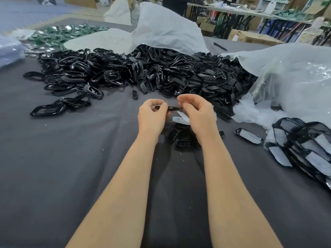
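My left hand (153,113) and my right hand (196,111) meet above the middle of the dark cloth table (71,158). Between them they hold a small black plastic part (171,108), the left pinching its left end. A white film strip (181,119) hangs under my right hand, whose curled fingers grip near the part's right end. Just below the hands, a few black grille-like pieces (182,138) lie on the cloth.
A big heap of glossy black plastic frames and inserts (134,72) spreads across the table behind the hands. White plastic bags (166,25) lie over it. Finished parts with white film (300,145) stack at the right. Green circuit boards (66,33) lie far left. A black pen (220,46) rests far back.
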`<state>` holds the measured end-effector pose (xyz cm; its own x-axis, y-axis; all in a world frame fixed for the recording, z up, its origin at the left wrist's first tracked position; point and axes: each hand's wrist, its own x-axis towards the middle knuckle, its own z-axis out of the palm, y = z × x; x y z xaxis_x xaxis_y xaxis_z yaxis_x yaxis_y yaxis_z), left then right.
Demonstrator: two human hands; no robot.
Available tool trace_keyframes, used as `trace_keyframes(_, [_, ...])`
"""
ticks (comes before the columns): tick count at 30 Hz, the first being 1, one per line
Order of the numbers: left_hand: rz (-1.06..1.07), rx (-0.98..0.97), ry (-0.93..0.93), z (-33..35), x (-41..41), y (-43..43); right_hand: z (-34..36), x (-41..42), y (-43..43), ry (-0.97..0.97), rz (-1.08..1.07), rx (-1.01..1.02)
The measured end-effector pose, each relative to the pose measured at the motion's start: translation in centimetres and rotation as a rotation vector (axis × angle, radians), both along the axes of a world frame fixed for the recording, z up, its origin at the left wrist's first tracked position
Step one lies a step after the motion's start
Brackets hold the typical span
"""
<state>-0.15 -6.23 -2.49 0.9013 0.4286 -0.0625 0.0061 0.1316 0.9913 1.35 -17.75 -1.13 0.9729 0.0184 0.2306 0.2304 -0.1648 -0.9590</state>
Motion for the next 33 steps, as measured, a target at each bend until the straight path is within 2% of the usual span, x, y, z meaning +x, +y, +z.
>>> trace_keyframes(2, [0.003,-0.068,-0.019,-0.1,0.2,0.0,0.0,0.4,-0.4,0.076,-0.186,0.183])
trace_keyframes(4, [-0.002,-0.117,-0.053,0.1,0.1,-0.1,0.0,0.6,-1.2,0.131,-0.365,0.268])
trace_keyframes(6, [-0.018,-0.129,-0.084,0.2,0.0,-0.2,0.1,0.6,-1.4,0.177,-0.399,0.324])
trace_keyframes(8, [-0.039,-0.126,-0.108,0.4,-0.1,-0.2,0.3,0.5,-1.1,0.223,-0.313,0.523])
trace_keyframes(12, [-0.066,-0.084,-0.146,0.9,-0.4,-0.3,1.2,0.2,-0.8,0.293,-0.06,1.066])
trace_keyframes(16, [-0.171,0.082,-0.164,1.4,-0.8,-0.8,1.4,-0.3,-0.9,0.286,0.038,1.274])
trace_keyframes(20, [-0.328,0.402,-0.182,1.3,-1.2,-1.5,1.8,-0.5,-0.4,0.289,0.052,1.298])
trace_keyframes(22, [-0.328,0.529,-0.173,1.1,-1.2,-1.8,1.8,-0.5,-0.2,0.298,0.055,1.267])
trace_keyframes(25, [-0.309,0.599,-0.154,1.1,-0.9,-1.7,1.9,-0.5,0.1,0.308,0.097,1.264])
trace_keyframes(28, [-0.294,0.625,-0.146,0.9,-0.6,-1.3,1.8,-0.4,-0.7,0.283,0.116,1.391])
trace_keyframes(30, [-0.193,0.528,-0.112,0.9,-0.3,-0.9,1.7,-0.3,-1.6,0.271,0.037,1.36])
trace_keyframes(31, [-0.131,0.402,-0.098,0.9,-0.2,-0.7,1.6,-0.2,-1.8,0.284,-0.043,1.244])
trace_keyframes(33, [-0.066,0.063,-0.086,1.3,-0.1,-0.3,1.2,0.2,-1.4,0.281,-0.207,0.852])
